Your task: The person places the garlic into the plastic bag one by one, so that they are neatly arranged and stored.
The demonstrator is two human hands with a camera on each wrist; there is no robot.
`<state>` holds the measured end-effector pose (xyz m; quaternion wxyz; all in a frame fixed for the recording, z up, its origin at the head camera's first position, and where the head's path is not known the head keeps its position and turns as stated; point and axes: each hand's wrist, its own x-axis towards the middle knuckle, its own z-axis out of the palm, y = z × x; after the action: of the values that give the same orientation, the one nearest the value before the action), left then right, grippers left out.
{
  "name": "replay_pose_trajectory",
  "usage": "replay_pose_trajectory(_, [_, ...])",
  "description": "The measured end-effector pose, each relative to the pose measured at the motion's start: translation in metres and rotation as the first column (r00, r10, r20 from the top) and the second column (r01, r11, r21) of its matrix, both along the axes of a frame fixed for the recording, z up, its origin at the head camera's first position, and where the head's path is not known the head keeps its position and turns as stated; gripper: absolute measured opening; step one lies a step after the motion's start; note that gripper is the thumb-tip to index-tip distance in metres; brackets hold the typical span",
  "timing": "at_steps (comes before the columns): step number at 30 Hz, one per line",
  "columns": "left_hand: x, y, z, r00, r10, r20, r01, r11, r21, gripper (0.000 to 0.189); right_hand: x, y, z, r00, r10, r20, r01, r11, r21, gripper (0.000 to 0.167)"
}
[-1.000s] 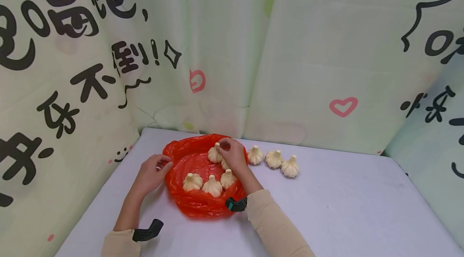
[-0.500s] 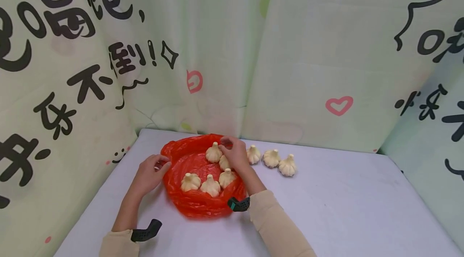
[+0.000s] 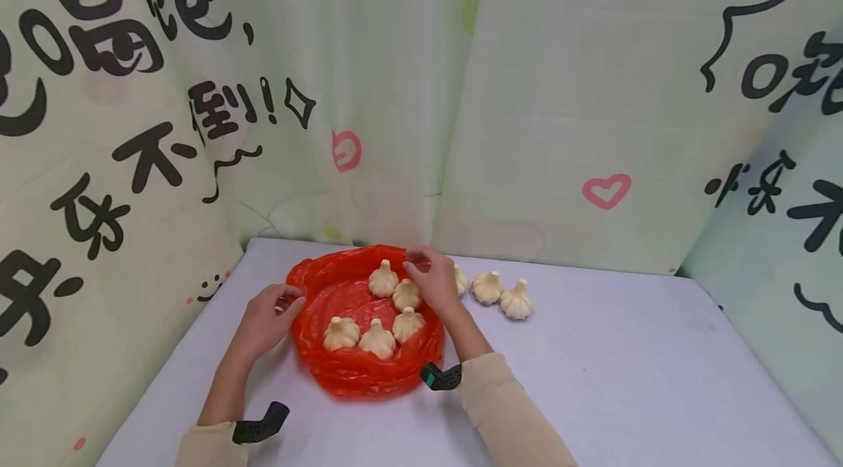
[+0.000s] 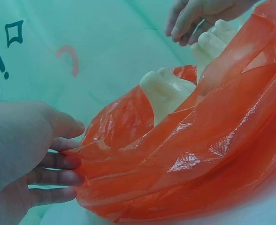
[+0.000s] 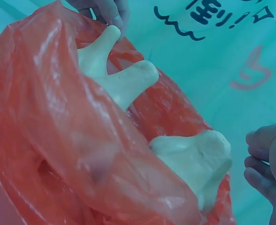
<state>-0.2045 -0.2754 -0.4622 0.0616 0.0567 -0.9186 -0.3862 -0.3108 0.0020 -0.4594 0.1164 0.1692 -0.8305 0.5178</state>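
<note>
A red plastic bag point(image 3: 362, 380) stands with its mouth spread wide on the table. Several pale garlic bulbs lie inside it, among them one at the back point(image 3: 383, 279) and one at the front point(image 3: 377, 340). At the bag's left edge is my left hand point(image 3: 266, 317); in the left wrist view its fingers point(image 4: 58, 178) reach out fairly straight and their tips touch the plastic. My right hand point(image 3: 435, 282) hovers over the bag's right rim, beside a garlic bulb point(image 3: 406, 295). Nothing shows between its loosely bent fingers in the right wrist view.
Outside the bag to the right, more garlic bulbs sit in a short row, including a middle one point(image 3: 486, 288) and a right-hand one point(image 3: 516, 300). My right hand partly covers the nearest. A printed curtain point(image 3: 527, 123) encloses the white table point(image 3: 626, 379) behind and at the sides.
My right hand has let go of the garlic bulb at the back of the bag and drawn off to the right. The left hand stays at the bag's edge. The head view has shifted slightly.
</note>
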Motion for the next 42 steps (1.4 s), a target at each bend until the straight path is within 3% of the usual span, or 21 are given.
replay_pose_trajectory(13, [0.001,-0.006,-0.003,0.999,-0.028,-0.026,0.027,0.999,-0.038,0.029,0.008,0.02,0.007,0.999,-0.049,-0.012,0.049,0.999,0.013,0.021])
replay_pose_trajectory(22, [0.003,-0.003,-0.004,1.0,-0.026,0.002,0.026,0.999,-0.026,0.031,0.014,0.037,0.008,0.997,-0.071,-0.004,0.071,0.997,-0.001,0.019])
replay_pose_trajectory(42, [0.001,0.003,-0.004,0.998,-0.055,0.015,0.055,0.998,-0.034,0.031,0.021,0.093,0.016,0.986,-0.132,-0.105,0.137,0.99,0.04,0.021])
